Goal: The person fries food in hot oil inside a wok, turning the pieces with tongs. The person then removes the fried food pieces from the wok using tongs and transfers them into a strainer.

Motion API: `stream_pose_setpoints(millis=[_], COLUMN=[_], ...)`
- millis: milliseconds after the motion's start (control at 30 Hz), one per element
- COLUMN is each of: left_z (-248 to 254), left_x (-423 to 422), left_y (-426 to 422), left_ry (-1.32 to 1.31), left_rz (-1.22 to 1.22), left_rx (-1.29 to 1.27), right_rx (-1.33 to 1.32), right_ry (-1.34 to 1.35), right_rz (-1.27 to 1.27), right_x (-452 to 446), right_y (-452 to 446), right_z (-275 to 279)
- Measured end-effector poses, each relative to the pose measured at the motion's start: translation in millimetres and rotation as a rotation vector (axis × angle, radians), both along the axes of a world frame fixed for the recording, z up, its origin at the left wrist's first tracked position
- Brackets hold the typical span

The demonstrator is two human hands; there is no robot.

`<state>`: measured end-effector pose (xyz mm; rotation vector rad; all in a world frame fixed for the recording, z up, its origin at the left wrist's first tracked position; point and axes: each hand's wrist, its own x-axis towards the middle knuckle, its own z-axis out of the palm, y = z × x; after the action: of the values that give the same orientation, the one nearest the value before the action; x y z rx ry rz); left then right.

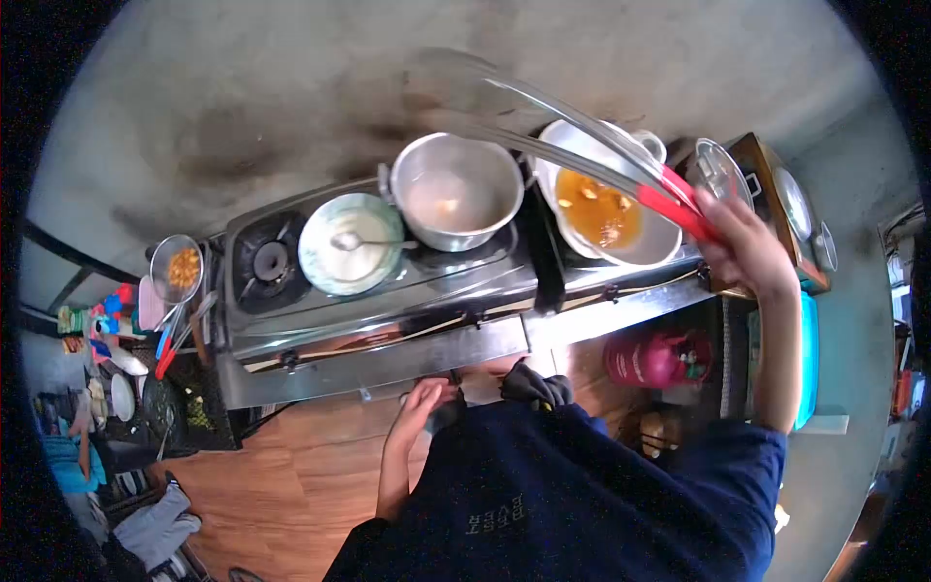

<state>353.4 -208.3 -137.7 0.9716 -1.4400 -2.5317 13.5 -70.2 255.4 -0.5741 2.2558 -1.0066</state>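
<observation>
My right hand [739,238] grips long tongs [669,207] over the right pan [666,242], likely for reach; my left hand [419,407] hangs half-open, empty.

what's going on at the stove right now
A person's right hand holds red-handled tongs above a white pan of orange-brown liquid, with pieces in it. The tongs' far ends are blurred. The left hand is low by the stove, with nothing visible in it. A metal pot and a bowl with a spoon sit alongside the pan.
</observation>
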Motion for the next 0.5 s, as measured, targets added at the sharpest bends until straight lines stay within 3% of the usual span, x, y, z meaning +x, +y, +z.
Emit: stream_pose_setpoints(millis=[33, 100, 233, 500], left_z=[8, 8, -1, 31], left_x=[-14, -46, -114, -209], left_y=[9, 31, 81, 158], left_ry=[-0.011, -0.029, -0.064, -0.089], left_rz=[-0.014, -0.03, -0.002, -0.011], left_rx=[-0.007, -0.027, -0.07, -0.069], right_rx=[0.032, 0.099, 0.214, 0.133], right_ry=[0.082, 0.177, 0.682, 0.812], right_rz=[-0.135, -0.036, 0.07, 0.171], right_x=[-15, -67, -161, -220], right_y=[29, 91, 176, 211], right_z=[-6, -30, -100, -178])
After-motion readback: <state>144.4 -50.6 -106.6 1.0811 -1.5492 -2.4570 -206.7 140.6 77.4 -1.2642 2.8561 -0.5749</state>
